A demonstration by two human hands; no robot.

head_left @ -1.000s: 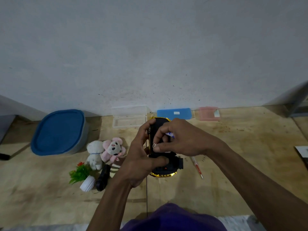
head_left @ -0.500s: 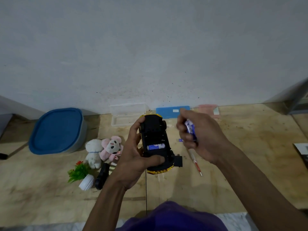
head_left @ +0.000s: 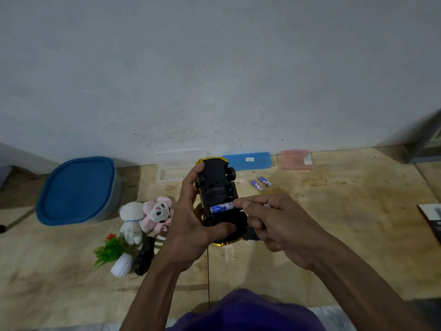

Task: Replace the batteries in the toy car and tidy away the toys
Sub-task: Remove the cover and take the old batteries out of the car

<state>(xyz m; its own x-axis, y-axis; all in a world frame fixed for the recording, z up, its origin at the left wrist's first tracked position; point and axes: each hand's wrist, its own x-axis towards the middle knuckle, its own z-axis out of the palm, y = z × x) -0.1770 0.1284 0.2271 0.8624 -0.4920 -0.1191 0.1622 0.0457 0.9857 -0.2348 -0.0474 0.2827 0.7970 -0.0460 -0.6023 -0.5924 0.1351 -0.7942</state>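
Upturned in the left hand [head_left: 191, 225], fingers wrapped round the car [head_left: 218, 199] above the surface [head_left: 334, 235]; a blue battery [head_left: 221, 207] seated in the open bay, right hand [head_left: 284, 225] clenched with forefinger at its end, maybe grasping a cell. Likely light, stiff plastic, best gripped by the flanks. Two batteries [head_left: 261, 183] right of car, label unreadable.

Upturned black-and-yellow toy car [head_left: 216, 187], compartment open, holds one blue battery [head_left: 220, 207].
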